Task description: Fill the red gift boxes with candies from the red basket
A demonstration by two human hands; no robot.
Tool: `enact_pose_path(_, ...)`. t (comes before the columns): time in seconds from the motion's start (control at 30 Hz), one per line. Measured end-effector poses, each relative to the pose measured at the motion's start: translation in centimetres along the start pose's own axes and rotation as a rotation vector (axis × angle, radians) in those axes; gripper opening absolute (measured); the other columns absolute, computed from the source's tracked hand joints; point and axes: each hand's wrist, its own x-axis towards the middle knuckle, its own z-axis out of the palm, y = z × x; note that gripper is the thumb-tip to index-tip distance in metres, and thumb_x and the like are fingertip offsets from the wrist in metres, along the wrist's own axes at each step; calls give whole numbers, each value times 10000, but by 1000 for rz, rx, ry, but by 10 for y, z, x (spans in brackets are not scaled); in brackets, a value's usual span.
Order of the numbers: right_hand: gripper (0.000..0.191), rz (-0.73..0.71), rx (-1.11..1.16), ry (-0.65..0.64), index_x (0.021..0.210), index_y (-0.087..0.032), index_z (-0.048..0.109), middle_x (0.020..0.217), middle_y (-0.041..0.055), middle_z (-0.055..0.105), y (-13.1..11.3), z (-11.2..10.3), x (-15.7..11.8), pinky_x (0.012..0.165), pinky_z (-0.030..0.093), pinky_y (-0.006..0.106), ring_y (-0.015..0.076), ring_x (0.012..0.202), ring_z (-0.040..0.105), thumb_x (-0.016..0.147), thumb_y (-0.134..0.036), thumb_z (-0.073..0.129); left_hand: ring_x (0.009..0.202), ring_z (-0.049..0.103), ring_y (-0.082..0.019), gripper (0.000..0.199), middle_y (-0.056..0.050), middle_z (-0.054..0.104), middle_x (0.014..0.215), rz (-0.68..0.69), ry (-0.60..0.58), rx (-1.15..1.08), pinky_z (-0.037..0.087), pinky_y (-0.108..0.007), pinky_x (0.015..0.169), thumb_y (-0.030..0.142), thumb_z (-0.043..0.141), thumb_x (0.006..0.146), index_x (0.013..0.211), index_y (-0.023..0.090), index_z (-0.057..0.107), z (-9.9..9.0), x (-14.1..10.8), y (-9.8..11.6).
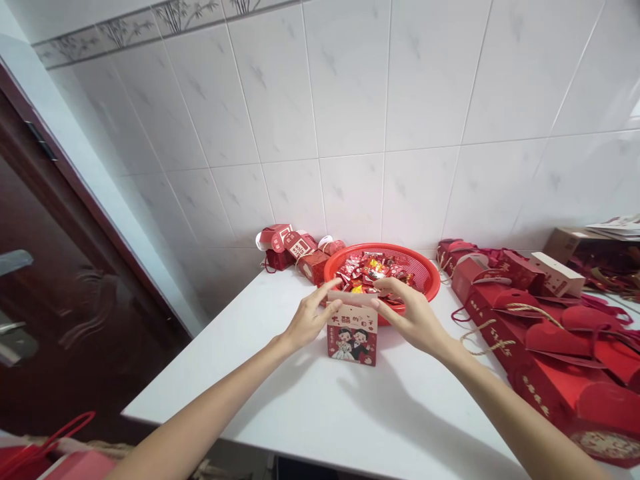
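Note:
A small red and cream paper box (352, 340) with a cartoon couple printed on its front stands upright on the white table (280, 393). At its top left edge is my left hand (311, 317), thumb and fingers apart around the rim. My right hand (411, 312) is at the top right edge in the same way, thumb near the front panel and fingers behind. Both hands touch or nearly touch the box's top. Just behind it, a red plastic basket (431, 277) holds many wrapped candies (367, 267), partly hidden by the hands.
Several red gift boxes (545, 347) with cords line the table's right side. More small boxes (313, 265) sit at the back left by the tiled wall (350, 100). A cardboard box (567, 247) is at the far right. Red bags (65, 460) show at the lower left.

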Motion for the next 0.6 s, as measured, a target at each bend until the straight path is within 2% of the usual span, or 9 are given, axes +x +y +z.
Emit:
enact_pose_path(0.1,285,86,119,-25,1038,-211,645,1038,72,729,2,-2,-8,822,542,342,221,952,684,960,-459,529,1071,674,-214,376,-69,713,1210,90,38,111,535,-327,911,405,521,980,1307,225,567,5,-3,-2)
enact_pose_path(0.2,322,131,170,-7,903,-202,661,910,59,722,1,-2,-12,733,532,302,201,855,674,972,-471,499,902,683,-183,194,-48,732,1003,247,46,208,530,-298,808,318,468,1008,1071,210,616,9,-6,-1)
enact_pose_path(0.3,268,108,148,8,801,-207,640,817,42,691,3,3,-13,689,514,293,188,775,647,939,-423,562,785,644,-168,167,-37,696,869,420,51,315,499,-290,728,204,439,993,926,205,593,10,-8,1)
enact_pose_path(0.37,169,75,133,20,819,-213,636,849,41,688,7,7,-13,690,517,293,188,790,646,902,-359,609,772,623,-169,145,-38,678,856,496,36,357,488,-295,710,155,464,952,882,206,580,11,-9,3)
enact_pose_path(0.5,79,46,90,10,929,-217,663,945,56,707,15,13,-12,719,528,305,196,852,661,883,-264,618,793,611,-184,36,-41,663,859,477,-8,293,507,-313,725,180,570,873,896,202,587,12,-12,8)
enact_pose_path(0.6,74,37,31,-32,928,-212,683,925,54,716,16,13,-11,764,525,321,199,864,669,894,-222,618,771,611,-172,67,-31,679,840,420,-10,227,510,-310,727,190,546,903,894,202,611,13,-13,9)
